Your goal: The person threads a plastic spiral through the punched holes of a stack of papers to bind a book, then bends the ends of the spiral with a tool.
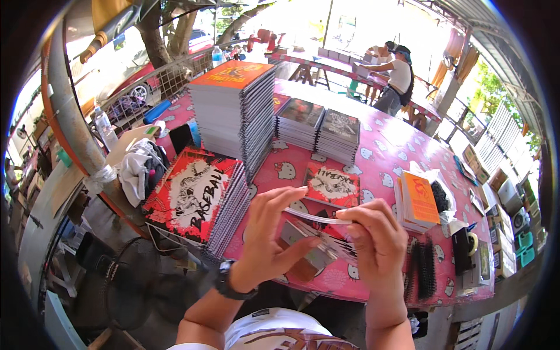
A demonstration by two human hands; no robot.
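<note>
My right hand (379, 239) pinches one end of a thin sheaf of pages (318, 217), its white edges bowed and turned up toward me. Beside the sheaf's other end, my left hand (271, 233) is open, fingers and thumb apart; whether its palm touches the paper I cannot tell. Under the sheaf, partly hidden, lies a printed piece with grey and brown areas (300, 265). Just beyond my hands, a red, white and black cover (332, 184) lies flat on the table. Black spiral binding coils (426, 265) lie to the right of my right hand.
At left stand a stack of spiral-bound red notebooks (195, 198) and a tall orange-topped stack (233, 111). Darker notebook stacks (318, 125) are behind. Orange-covered booklets (419, 201) and a tape roll (472, 244) lie right on the pink patterned table (382, 157). Two people (399, 76) work farther back.
</note>
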